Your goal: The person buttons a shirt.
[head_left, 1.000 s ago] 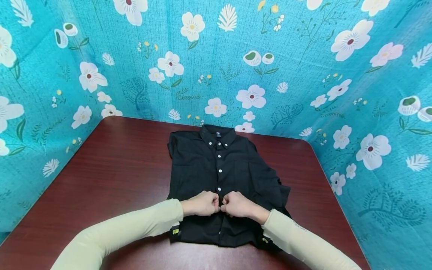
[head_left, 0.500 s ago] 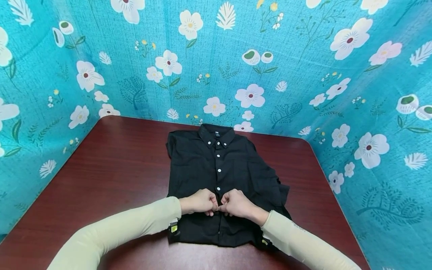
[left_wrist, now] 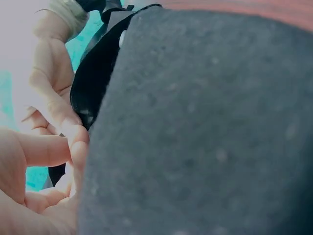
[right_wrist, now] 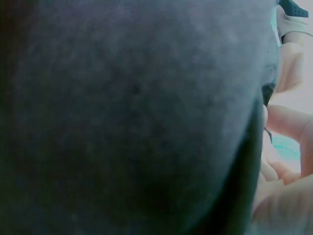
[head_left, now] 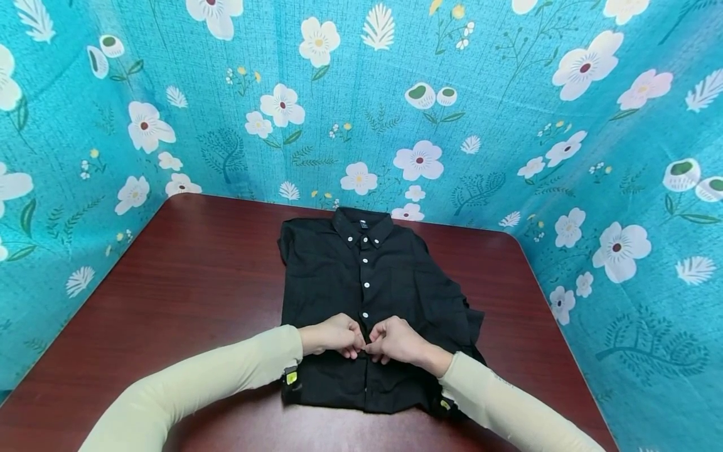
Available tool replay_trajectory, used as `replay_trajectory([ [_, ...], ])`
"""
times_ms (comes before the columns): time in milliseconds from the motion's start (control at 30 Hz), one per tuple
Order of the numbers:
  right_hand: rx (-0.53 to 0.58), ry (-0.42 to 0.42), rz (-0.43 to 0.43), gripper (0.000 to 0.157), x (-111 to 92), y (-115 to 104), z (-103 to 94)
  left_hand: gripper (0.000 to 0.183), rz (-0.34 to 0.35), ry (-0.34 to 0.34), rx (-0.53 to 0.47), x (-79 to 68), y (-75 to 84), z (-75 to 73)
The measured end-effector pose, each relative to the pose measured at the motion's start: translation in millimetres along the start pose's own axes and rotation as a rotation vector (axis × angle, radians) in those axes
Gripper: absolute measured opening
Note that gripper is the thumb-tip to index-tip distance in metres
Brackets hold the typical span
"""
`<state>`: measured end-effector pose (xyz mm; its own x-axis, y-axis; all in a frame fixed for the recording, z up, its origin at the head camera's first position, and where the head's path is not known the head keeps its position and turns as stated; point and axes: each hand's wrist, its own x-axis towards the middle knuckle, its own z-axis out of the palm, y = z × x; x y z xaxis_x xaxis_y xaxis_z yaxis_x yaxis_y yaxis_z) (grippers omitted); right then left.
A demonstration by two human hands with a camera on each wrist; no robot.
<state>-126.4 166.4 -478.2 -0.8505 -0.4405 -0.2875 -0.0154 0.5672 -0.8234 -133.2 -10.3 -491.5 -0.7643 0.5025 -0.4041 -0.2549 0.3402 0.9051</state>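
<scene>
A black button-up shirt (head_left: 322, 276) lies front side up, its collar (head_left: 364, 229) away from me. White buttons run down the placket, the lowest plainly seen button (head_left: 365, 315) just above my hands. My left hand (head_left: 337, 334) pinches the placket edge from the left. Opposite it, my right hand (head_left: 400, 342) pinches the same spot, fingertips meeting over the front opening. In the left wrist view, raised dark cloth (left_wrist: 205, 122) fills most of the picture, with the thumb and fingers (left_wrist: 46, 149) at its edge. Whatever sits between the fingertips is hidden.
The shirt lies on a dark red-brown table (head_left: 209, 270). A blue floral curtain (head_left: 350, 94) hangs behind the table and along both sides. Pale sleeves (head_left: 226, 373) cover both forearms, and a small dark wrist device (head_left: 290, 378) shows under the left cuff.
Both hands stay at the same place on the placket. The left fingers have loosened from a tighter curl and extend lower, and the fingertips have come together. The shirt lies nearly unchanged.
</scene>
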Motion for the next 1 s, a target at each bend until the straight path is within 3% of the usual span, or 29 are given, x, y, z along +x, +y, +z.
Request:
replay_trajectory([
  [233,0.054,-0.043,0.022,0.012,-1.4,-2.7,-0.6,0.017,0.001,-0.008,0.038,-1.0,0.0,0.4],
  [333,0.159,-0.093,0.059,0.009,-1.2,-2.9,-1.6,0.015,0.008,-0.014,0.064,-2.4,0.7,-0.2],
  [433,0.315,-0.154,0.152,0.011,1.1,-1.2,-3.6,0.011,0.019,-0.018,0.084,-4.2,1.6,-0.9],
  [533,0.395,-0.189,0.232,0.012,4.6,2.2,-5.1,0.008,0.038,-0.025,0.112,-5.4,2.4,-0.7],
  [767,0.226,-0.184,0.201,0.008,5.8,2.7,-5.0,0.01,0.061,-0.043,0.154,-3.6,1.3,-0.2],
  [1000,0.217,-0.199,0.121,0.008,5.6,2.6,-3.3,0.011,0.059,-0.055,0.176,-2.5,1.6,-3.4],
])
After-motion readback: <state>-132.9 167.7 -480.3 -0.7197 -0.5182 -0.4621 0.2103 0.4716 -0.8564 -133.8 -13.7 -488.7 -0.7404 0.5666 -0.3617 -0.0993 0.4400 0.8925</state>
